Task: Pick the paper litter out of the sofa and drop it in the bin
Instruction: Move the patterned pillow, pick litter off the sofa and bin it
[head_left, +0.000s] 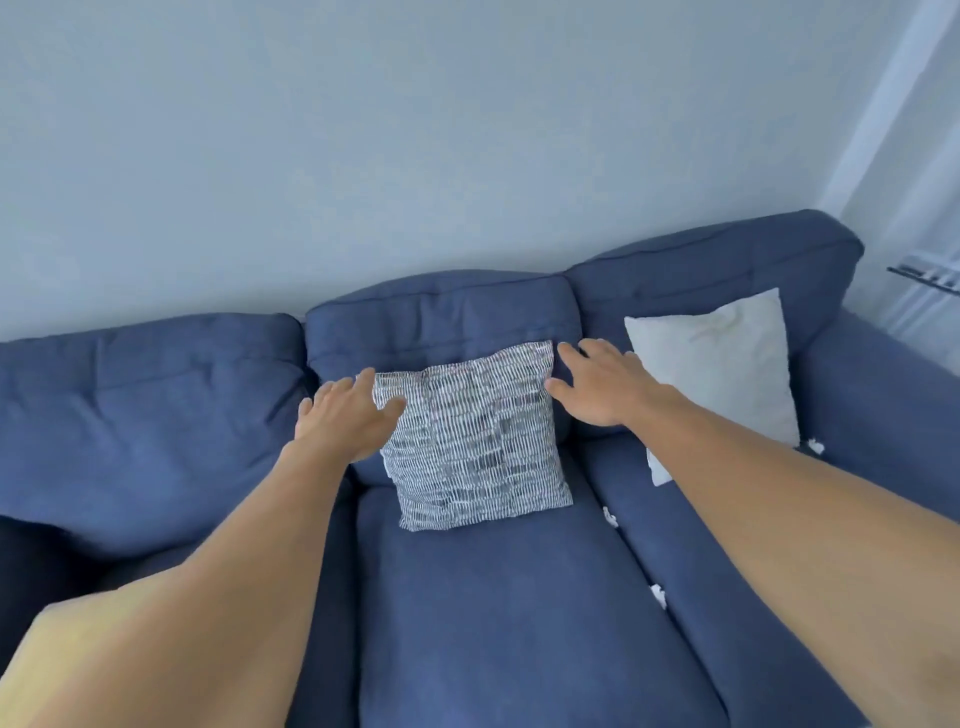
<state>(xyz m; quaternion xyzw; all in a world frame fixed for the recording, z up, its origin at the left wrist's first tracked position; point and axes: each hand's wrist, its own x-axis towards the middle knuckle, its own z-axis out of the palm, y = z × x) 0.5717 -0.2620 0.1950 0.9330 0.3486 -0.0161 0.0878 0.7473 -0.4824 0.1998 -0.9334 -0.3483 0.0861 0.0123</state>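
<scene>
Left hand (345, 415), right hand (602, 384) flanking patterned cushion (472, 441), fingers (570, 354) spread, holding nothing; probably shifting it, hunting paper scraps (658, 595) in sofa (156, 415) seam

light: cool soft daylight is coming from right of the fingers (569, 356) | shadows: lying faint below the fingers | blur: forearms (208, 597) are smearing | edges: sofa (493, 623) is bowing

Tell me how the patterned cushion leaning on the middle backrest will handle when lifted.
Probably light: the patterned cushion looks flat and thinly stuffed. Likely floppy, since its cover wrinkles and its edges bow. Its textured fabric should grip well for the left hand and right hand, open at its top corners.
</scene>
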